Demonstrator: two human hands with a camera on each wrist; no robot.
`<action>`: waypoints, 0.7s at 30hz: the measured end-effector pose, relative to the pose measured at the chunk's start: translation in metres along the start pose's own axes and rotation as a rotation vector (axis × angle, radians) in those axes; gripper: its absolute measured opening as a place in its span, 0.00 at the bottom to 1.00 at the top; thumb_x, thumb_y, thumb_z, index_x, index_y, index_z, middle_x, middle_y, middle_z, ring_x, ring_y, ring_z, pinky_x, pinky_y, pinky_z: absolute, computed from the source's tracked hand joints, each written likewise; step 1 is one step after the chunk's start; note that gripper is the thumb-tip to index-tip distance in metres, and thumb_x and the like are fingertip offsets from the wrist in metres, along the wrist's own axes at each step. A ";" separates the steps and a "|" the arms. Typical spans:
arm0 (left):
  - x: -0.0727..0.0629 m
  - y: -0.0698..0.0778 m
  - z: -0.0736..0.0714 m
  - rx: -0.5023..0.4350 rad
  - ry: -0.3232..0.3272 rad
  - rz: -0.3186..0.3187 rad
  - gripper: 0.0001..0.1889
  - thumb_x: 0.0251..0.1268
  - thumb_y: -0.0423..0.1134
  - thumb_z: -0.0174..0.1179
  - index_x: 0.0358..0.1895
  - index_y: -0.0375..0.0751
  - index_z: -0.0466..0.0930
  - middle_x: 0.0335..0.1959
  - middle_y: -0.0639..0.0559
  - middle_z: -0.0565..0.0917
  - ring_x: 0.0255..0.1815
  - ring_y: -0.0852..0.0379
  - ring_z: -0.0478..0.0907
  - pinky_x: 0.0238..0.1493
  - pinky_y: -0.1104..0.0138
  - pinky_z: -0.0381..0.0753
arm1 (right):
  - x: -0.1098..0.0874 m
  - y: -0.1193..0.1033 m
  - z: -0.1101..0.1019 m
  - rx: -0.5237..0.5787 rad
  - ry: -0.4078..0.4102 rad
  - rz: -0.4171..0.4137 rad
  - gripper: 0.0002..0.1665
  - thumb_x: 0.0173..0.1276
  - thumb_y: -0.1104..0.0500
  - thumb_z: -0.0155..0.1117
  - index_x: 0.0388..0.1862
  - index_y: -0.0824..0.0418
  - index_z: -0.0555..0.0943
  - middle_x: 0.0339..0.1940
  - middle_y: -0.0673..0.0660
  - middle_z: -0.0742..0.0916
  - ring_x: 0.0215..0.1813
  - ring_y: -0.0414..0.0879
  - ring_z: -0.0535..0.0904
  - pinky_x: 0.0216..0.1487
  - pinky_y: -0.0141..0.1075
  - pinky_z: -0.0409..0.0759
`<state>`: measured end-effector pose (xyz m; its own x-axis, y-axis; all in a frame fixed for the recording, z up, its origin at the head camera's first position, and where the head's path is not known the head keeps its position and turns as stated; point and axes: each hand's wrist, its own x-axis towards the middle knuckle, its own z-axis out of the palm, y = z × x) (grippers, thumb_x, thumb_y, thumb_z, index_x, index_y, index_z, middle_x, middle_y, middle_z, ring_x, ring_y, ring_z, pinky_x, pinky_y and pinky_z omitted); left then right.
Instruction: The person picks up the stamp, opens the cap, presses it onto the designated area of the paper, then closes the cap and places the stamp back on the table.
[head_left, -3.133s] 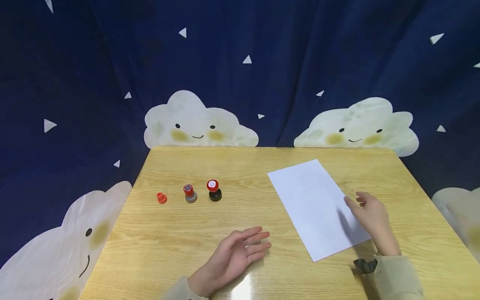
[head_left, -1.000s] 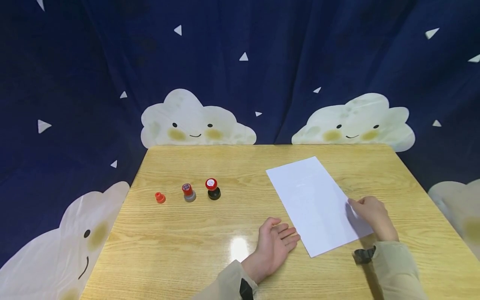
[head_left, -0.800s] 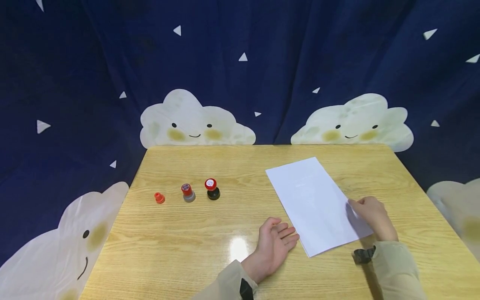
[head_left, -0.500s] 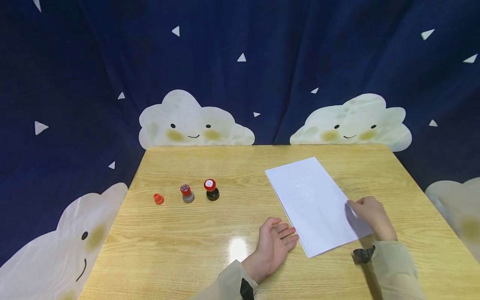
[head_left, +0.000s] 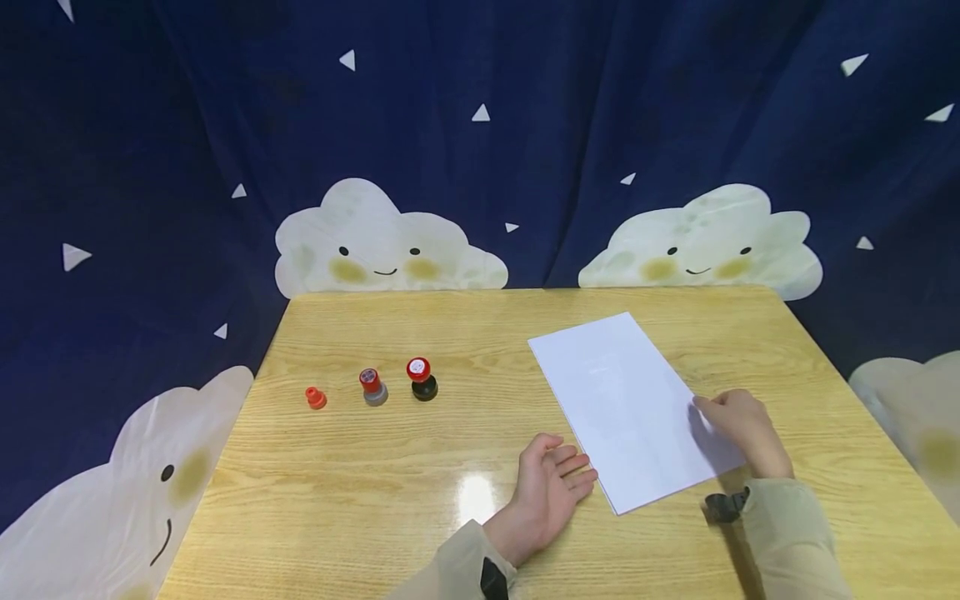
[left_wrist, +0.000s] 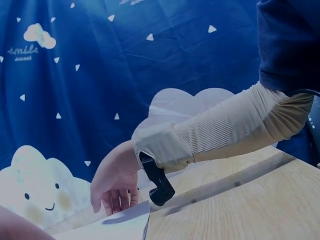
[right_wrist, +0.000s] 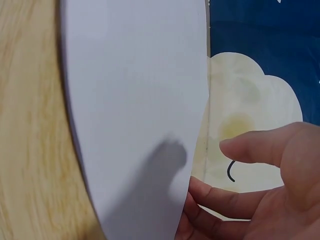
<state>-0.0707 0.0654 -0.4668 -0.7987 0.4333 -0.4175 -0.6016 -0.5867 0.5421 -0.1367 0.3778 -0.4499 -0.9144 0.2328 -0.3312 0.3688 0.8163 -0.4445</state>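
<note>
A flat rectangle of blank white paper (head_left: 622,400) lies on the pale wood-grain surface (head_left: 315,500), its long axis slanting from 11 o'clock at the far end to 5 o'clock at the near end in the head view. The relation that matters most, I judge, is how the person's bare hands flank it: the right grip (head_left: 742,425) is at its 3 o'clock edge, so the paper's middle lies at 9 o'clock from it, while the left grip (head_left: 546,500) is at the opposite long edge, towards the 6 o'clock corner, with the paper's middle between 1 and 2 o'clock. Both are about equally near.

The left grip has its palm turned up and fingers loosely extended, holding nothing; its fingertips seem to touch the paper's edge. In the right wrist view, the right grip's thumb stands apart from the fingers, whose tips meet the edge without a pinch.

Well apart, around 10 o'clock from the left grip, are a small orange-red knobbed piece (head_left: 316,398), a red-and-grey cylindrical stamp (head_left: 372,387) and a red-topped stamp with a round black base (head_left: 423,380).

The right fingertips are hidden from the head view, both wrist views cut off the paper, and the sheet count cannot be told.
</note>
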 end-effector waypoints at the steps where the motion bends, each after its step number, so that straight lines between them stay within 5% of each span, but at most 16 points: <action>1: 0.000 0.000 0.000 0.001 0.002 0.002 0.44 0.63 0.48 0.45 0.71 0.13 0.42 0.69 0.20 0.54 0.71 0.22 0.52 0.76 0.43 0.49 | 0.000 0.000 0.000 0.003 -0.003 0.012 0.34 0.73 0.45 0.50 0.45 0.80 0.77 0.41 0.74 0.81 0.41 0.60 0.77 0.39 0.48 0.77; 21: 0.001 0.002 0.000 0.039 0.018 0.004 0.44 0.63 0.48 0.46 0.71 0.14 0.43 0.68 0.21 0.56 0.69 0.20 0.55 0.74 0.40 0.52 | -0.005 -0.009 0.002 -0.023 0.016 -0.005 0.30 0.70 0.46 0.55 0.39 0.77 0.81 0.35 0.69 0.83 0.37 0.57 0.77 0.35 0.44 0.75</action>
<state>-0.0727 0.0647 -0.4656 -0.8010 0.4184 -0.4282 -0.5987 -0.5609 0.5718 -0.1353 0.3681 -0.4453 -0.9187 0.2373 -0.3157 0.3609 0.8292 -0.4269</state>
